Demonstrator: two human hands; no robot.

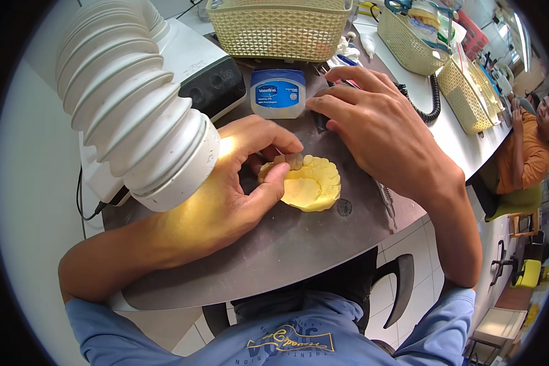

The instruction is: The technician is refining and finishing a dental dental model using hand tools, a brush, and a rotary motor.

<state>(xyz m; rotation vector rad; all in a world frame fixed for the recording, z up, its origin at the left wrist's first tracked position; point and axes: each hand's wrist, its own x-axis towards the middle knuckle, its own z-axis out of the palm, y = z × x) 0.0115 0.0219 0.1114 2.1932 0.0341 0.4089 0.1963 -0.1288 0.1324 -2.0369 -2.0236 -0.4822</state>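
Note:
A yellow dental cast (308,189) rests on the grey-brown desk board, its row of teeth on the far side. My left hand (226,177) grips it at its left end, thumb and index finger close to a greyish tooth piece (294,160) on the row; other fingers are hidden behind. My right hand (387,125) reaches past the cast, fingers stretched and bent a little, over a dark object (319,119) mostly covered by them. Just left of those fingertips stands a petroleum jelly jar (278,94) with a blue lid.
A ribbed white hose (134,104) hangs over my left forearm, beside a white-and-black machine (207,79). Cream baskets (277,27) line the back and right. A slim metal tool (386,204) lies under my right wrist. A coiled black cable (432,100) runs behind. Another person (521,146) sits far right.

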